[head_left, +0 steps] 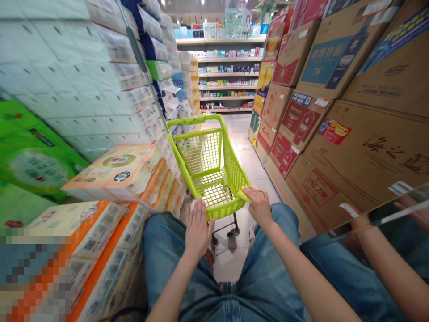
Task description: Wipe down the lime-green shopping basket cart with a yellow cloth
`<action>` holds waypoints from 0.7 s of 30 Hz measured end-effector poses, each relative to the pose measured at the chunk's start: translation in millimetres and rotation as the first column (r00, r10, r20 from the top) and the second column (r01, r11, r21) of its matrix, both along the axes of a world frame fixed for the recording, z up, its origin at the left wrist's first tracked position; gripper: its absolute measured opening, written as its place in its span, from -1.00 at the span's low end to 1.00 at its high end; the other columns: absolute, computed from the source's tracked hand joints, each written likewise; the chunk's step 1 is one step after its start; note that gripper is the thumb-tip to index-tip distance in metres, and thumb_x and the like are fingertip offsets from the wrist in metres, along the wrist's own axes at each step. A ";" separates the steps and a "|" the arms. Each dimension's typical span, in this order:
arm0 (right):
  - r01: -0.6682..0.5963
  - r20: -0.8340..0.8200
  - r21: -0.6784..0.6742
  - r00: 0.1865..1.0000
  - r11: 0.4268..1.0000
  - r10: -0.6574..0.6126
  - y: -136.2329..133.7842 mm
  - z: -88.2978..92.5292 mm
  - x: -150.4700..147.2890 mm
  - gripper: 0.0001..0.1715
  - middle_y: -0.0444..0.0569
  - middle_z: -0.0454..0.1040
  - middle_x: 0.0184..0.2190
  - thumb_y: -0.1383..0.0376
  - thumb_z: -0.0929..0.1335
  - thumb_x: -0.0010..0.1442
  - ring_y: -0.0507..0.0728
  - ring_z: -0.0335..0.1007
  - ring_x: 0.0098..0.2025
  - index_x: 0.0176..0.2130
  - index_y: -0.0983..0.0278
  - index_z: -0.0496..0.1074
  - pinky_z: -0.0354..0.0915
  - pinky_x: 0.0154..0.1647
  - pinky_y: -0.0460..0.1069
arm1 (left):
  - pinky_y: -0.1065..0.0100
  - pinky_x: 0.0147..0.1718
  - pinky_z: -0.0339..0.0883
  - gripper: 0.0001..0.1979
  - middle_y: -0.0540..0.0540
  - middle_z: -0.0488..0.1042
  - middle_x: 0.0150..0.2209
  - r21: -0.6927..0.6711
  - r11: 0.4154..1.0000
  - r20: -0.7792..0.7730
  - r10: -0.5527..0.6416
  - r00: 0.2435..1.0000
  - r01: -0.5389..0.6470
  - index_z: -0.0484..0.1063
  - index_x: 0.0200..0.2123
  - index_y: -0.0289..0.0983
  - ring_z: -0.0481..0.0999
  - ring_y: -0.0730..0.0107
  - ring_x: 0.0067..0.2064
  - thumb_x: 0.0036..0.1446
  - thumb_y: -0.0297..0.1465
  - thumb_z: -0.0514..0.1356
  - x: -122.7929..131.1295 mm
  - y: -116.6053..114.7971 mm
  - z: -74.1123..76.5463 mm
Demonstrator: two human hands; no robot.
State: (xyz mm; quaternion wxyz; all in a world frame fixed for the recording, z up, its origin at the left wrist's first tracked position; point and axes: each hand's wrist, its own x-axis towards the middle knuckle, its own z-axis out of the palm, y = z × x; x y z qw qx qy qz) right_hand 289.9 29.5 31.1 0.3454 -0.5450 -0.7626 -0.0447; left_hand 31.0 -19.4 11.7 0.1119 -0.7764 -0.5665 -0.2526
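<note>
A small lime-green shopping cart [204,165] stands in the aisle right in front of my knees, its basket empty. My right hand [258,205] presses a yellow cloth [244,194] against the cart's near right rim, fingers closed over it. My left hand [198,226] lies flat on my left knee beside the cart's near edge, fingers stretched out, holding nothing. I am sitting low, in blue jeans.
Stacked tissue packs [110,174] in white, green and orange wrap fill the left side. Cardboard boxes [338,147] are piled along the right. Another person's arm and hand [412,210] holding a flat strip show at the lower right. Shelves [228,71] close the aisle's far end.
</note>
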 end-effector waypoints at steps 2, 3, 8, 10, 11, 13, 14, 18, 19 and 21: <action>0.005 -0.002 -0.016 1.000 1.000 -0.005 9.4 2.4 -3.3 -0.35 0.00 0.55 0.07 0.62 0.20 0.02 0.13 0.35 0.21 0.03 0.25 0.46 0.05 0.17 0.08 | 0.01 0.34 0.03 -0.24 -0.33 -0.03 0.43 0.001 1.000 0.018 0.009 1.000 -0.009 -0.35 0.43 -0.36 -0.07 0.12 0.45 0.37 -0.19 -0.03 -1.5 15.0 -1.0; 0.011 -0.002 -0.025 1.000 1.000 -0.011 13.9 3.2 -5.6 -0.37 0.00 0.55 0.07 0.61 0.20 0.04 0.13 0.34 0.21 0.03 0.25 0.46 0.05 0.17 0.08 | 0.01 0.35 0.02 -0.26 -0.33 -0.03 0.43 0.000 1.000 0.034 0.015 0.999 -0.015 -0.33 0.43 -0.37 -0.07 0.12 0.45 0.37 -0.19 -0.04 -2.5 22.9 -1.8; 0.053 0.015 -0.077 0.999 0.996 -0.052 33.6 4.5 -28.4 -0.45 0.03 0.53 0.08 0.59 0.19 0.15 0.15 0.31 0.22 0.04 0.25 0.44 0.02 0.18 0.09 | 0.00 0.36 -0.03 -0.33 -0.32 0.00 0.42 -0.036 0.999 0.151 0.020 0.988 -0.015 -0.15 0.42 -0.37 -0.01 0.12 0.44 0.39 -0.15 -0.11 -15.3 69.0 -4.7; 0.065 0.024 -0.090 0.998 0.994 -0.063 39.3 5.6 -44.6 -0.48 0.05 0.52 0.08 0.57 0.21 0.18 0.17 0.30 0.21 0.05 0.26 0.43 0.02 0.17 0.10 | -0.01 0.37 -0.09 -0.34 -0.30 0.01 0.42 -0.066 0.998 0.222 0.020 0.975 -0.005 -0.08 0.41 -0.37 -0.03 0.10 0.44 0.38 -0.14 -0.12 -26.0 93.0 -3.9; 0.070 0.030 -0.097 0.997 0.993 -0.068 41.7 6.5 -54.6 -0.49 0.06 0.52 0.08 0.56 0.21 0.19 0.17 0.30 0.20 0.06 0.26 0.42 0.03 0.17 0.11 | 0.00 0.38 -0.13 -0.34 -0.30 0.00 0.42 -0.090 0.996 0.262 0.024 0.965 0.000 -0.05 0.40 -0.38 -0.03 0.09 0.44 0.38 -0.13 -0.10 -32.4 106.3 -2.8; 0.078 0.048 -0.114 0.996 0.990 -0.073 46.4 9.2 -77.9 -0.52 0.08 0.51 0.09 0.54 0.22 0.22 0.18 0.29 0.19 0.08 0.28 0.40 0.03 0.17 0.11 | 0.01 0.39 -0.18 -0.34 -0.33 -0.01 0.42 -0.123 0.992 0.318 0.037 0.947 0.003 0.00 0.37 -0.44 -0.02 0.06 0.44 0.37 -0.13 -0.06 -46.4 134.4 0.7; 0.080 0.059 -0.124 0.996 0.989 -0.073 48.8 10.9 -90.9 -0.53 0.10 0.50 0.09 0.53 0.22 0.23 0.19 0.28 0.19 0.08 0.29 0.39 0.04 0.17 0.11 | -0.02 0.38 -0.20 -0.34 -0.37 0.01 0.41 -0.129 0.992 0.331 0.048 0.942 -0.006 0.02 0.36 -0.47 -0.03 0.02 0.44 0.37 -0.15 -0.05 -53.2 148.2 2.9; 0.078 0.097 -0.161 0.993 0.984 -0.063 60.1 19.5 -143.6 -0.56 0.24 0.48 0.07 0.48 0.25 0.24 0.26 0.29 0.14 0.11 0.40 0.36 0.06 0.16 0.15 | -0.19 0.34 -0.15 -0.44 -0.39 0.12 0.36 -0.141 0.987 0.390 0.123 0.913 -0.073 0.14 0.30 -0.45 0.04 -0.08 0.40 0.37 -0.23 0.02 -69.4 189.8 8.2; 0.074 0.103 -0.168 0.993 0.983 -0.058 62.8 21.9 -155.1 -0.56 0.27 0.48 0.06 0.47 0.26 0.24 0.27 0.30 0.12 0.11 0.42 0.36 0.06 0.16 0.16 | -0.22 0.31 -0.06 -0.46 -0.32 0.15 0.35 -0.144 0.985 0.408 0.146 0.901 -0.095 0.19 0.28 -0.34 0.12 -0.07 0.37 0.34 -0.21 0.09 -69.4 195.2 7.3; 0.060 0.110 -0.177 0.993 0.982 -0.041 66.3 26.0 -173.9 -0.57 0.29 0.49 0.02 0.47 0.24 0.24 0.28 0.33 0.07 0.09 0.44 0.37 0.08 0.15 0.17 | -0.22 0.27 0.06 -0.47 -0.24 0.17 0.34 -0.158 0.981 0.441 0.170 0.881 -0.110 0.24 0.26 -0.21 0.19 -0.03 0.33 0.28 -0.19 0.17 -65.5 200.0 1.9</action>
